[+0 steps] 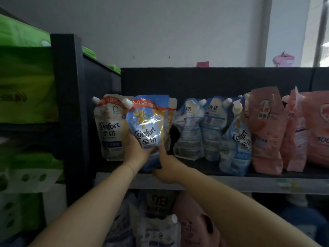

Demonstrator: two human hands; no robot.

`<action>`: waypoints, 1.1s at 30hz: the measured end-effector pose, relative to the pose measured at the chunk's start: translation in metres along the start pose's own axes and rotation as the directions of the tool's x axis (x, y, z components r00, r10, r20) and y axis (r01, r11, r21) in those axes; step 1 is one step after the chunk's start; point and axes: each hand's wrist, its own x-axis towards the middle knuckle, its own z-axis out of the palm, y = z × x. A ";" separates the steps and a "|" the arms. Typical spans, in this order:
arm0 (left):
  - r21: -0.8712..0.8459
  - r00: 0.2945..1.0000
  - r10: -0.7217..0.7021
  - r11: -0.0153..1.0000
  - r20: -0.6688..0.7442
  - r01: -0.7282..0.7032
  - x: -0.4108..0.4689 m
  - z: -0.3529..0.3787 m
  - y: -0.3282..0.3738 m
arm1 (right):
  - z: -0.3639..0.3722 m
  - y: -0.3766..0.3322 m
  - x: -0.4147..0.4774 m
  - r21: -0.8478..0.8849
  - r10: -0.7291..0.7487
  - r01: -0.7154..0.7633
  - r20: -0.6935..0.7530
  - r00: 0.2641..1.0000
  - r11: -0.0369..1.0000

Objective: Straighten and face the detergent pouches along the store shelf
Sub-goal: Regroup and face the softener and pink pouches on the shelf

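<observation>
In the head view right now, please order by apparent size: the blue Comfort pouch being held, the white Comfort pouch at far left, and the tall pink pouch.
1. Tall pink pouch, largest.
2. White Comfort pouch, partly hidden by the blue one.
3. Held blue Comfort pouch; it looks close to the white one, and it is nearer the camera, so this order is unsure.

Legible print on the pouches along the shelf (pixel 222 171)

Cream pouch (pixel 111 129), left end: "Comfort", "金纺", red band "9.9元"; blue pouch (pixel 148 122) just beside it: "Comfort", "金纺", "9.9元"; pale blue pouch (pixel 212 129), mid-shelf: "金纺"; tilted blue pouch (pixel 237 141) at the front edge: "Comfort", "金纺"; pink pouches' print blurred.
</observation>
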 end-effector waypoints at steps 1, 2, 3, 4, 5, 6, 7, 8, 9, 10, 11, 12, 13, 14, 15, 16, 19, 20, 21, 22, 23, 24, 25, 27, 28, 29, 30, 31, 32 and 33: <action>0.008 0.998 -0.034 0.999 -0.050 0.034 -0.001 -0.006 -0.002 | 0.005 -0.003 0.003 0.017 -0.012 0.012 0.022 1.000 1.000; 0.028 0.990 -0.058 0.998 -0.127 0.062 -0.002 -0.011 -0.004 | 0.009 -0.004 0.007 0.024 -0.024 0.023 0.044 0.999 0.999; 0.073 0.975 -0.048 0.995 -0.215 0.065 -0.002 -0.015 -0.006 | 0.011 -0.003 0.010 0.033 -0.036 0.034 0.058 0.998 0.999; 0.133 0.957 -0.018 0.989 -0.290 0.059 -0.004 -0.017 -0.007 | 0.012 -0.002 0.011 0.054 -0.053 0.050 0.057 0.997 0.997; 0.164 0.939 0.014 0.985 -0.344 0.046 -0.007 -0.018 -0.006 | 0.011 0.000 0.011 0.083 -0.076 0.072 0.037 0.996 0.994; 0.168 0.925 0.037 0.985 -0.379 0.029 -0.011 -0.018 -0.006 | 0.010 0.003 0.010 0.109 -0.105 0.104 -0.002 0.994 0.989; 0.162 0.914 0.065 0.987 -0.401 0.001 -0.016 -0.017 -0.005 | 0.007 0.006 0.007 0.107 -0.130 0.135 -0.056 0.990 0.985; 0.170 0.904 0.101 0.985 -0.416 -0.032 -0.022 -0.016 -0.005 | 0.004 0.011 0.005 0.076 -0.143 0.152 -0.110 0.983 0.985; 0.194 0.892 0.152 0.978 -0.425 -0.074 -0.027 -0.015 -0.006 | 0.000 0.016 0.003 0.032 -0.134 0.140 -0.146 0.980 0.990; 0.231 0.883 0.211 0.965 -0.419 -0.121 -0.032 -0.014 -0.007 | -0.004 0.024 0.001 -0.006 -0.100 0.100 -0.161 0.982 0.995; 0.277 0.880 0.273 0.946 -0.389 -0.171 -0.036 -0.012 -0.009 | -0.009 0.032 0.000 -0.039 -0.053 0.047 -0.159 0.986 0.998; 0.328 0.879 0.337 0.917 -0.337 -0.226 -0.040 -0.010 -0.010 | -0.013 0.042 -0.001 -0.062 -0.006 -0.004 -0.153 0.988 0.998; 0.385 0.874 0.403 0.878 -0.270 -0.286 -0.043 -0.008 -0.011 | -0.017 0.051 -0.002 -0.082 0.033 -0.046 -0.148 0.988 0.996; 0.438 0.862 0.469 0.827 -0.193 -0.352 -0.045 -0.006 -0.009 | -0.021 0.060 -0.001 -0.100 0.066 -0.082 -0.150 0.986 0.992; 0.479 0.845 0.524 0.773 -0.109 -0.417 -0.046 -0.004 -0.007 | -0.024 0.068 -0.002 -0.105 0.095 -0.113 -0.159 0.983 0.988; 0.503 0.826 0.563 0.722 -0.026 -0.476 -0.047 -0.001 -0.005 | -0.027 0.076 0.000 -0.093 0.123 -0.140 -0.172 0.977 0.986; 0.516 0.785 0.593 0.622 0.180 -0.589 -0.043 0.009 0.001 | -0.033 0.087 0.002 -0.043 0.162 -0.176 -0.226 0.961 0.984; 0.517 0.770 0.595 0.595 0.232 -0.616 -0.042 0.014 0.002 | -0.034 0.090 0.003 -0.039 0.150 -0.165 -0.258 0.955 0.986; 0.523 0.760 0.589 0.572 0.276 -0.632 -0.041 0.019 0.004 | -0.035 0.092 0.004 -0.043 0.144 -0.164 -0.293 0.945 0.986; 0.529 0.761 0.568 0.562 0.313 -0.636 -0.040 0.025 0.005 | -0.036 0.095 0.005 -0.050 0.139 -0.165 -0.334 0.932 0.985; 0.534 0.776 0.531 0.571 0.340 -0.624 -0.038 0.033 0.005 | -0.036 0.099 0.007 -0.047 0.147 -0.176 -0.367 0.918 0.983; 0.537 0.802 0.480 0.597 0.355 -0.595 -0.037 0.041 0.006 | -0.037 0.103 0.010 -0.024 0.162 -0.186 -0.393 0.905 0.982; 0.535 0.835 0.418 0.641 0.358 -0.550 -0.034 0.051 0.007 | -0.039 0.106 0.011 0.021 0.191 -0.200 -0.395 0.899 0.980; 0.482 0.900 0.270 0.772 0.342 -0.415 -0.028 0.072 0.009 | -0.043 0.113 0.014 0.111 0.207 -0.178 -0.367 0.907 0.978; 0.436 0.923 0.206 0.834 0.325 -0.339 -0.024 0.083 0.012 | -0.045 0.116 0.015 0.116 0.182 -0.151 -0.343 0.921 0.982; 0.387 0.940 0.149 0.883 0.306 -0.266 -0.021 0.093 0.014 | -0.046 0.118 0.016 0.080 0.158 -0.140 -0.305 0.939 0.987; 0.340 0.952 0.096 0.920 0.290 -0.196 -0.018 0.103 0.018 | -0.048 0.120 0.018 0.024 0.148 -0.147 -0.263 0.953 0.989; 0.301 0.960 0.046 0.944 0.277 -0.132 -0.016 0.112 0.022 | -0.048 0.121 0.019 -0.030 0.166 -0.176 -0.221 0.961 0.984; 0.273 0.964 0.006 0.958 0.267 -0.082 -0.014 0.121 0.026 | -0.048 0.124 0.023 -0.072 0.205 -0.221 -0.182 0.962 0.973; 0.254 0.965 -0.020 0.966 0.260 -0.049 -0.011 0.128 0.030 | -0.049 0.125 0.025 -0.111 0.266 -0.282 -0.142 0.953 0.953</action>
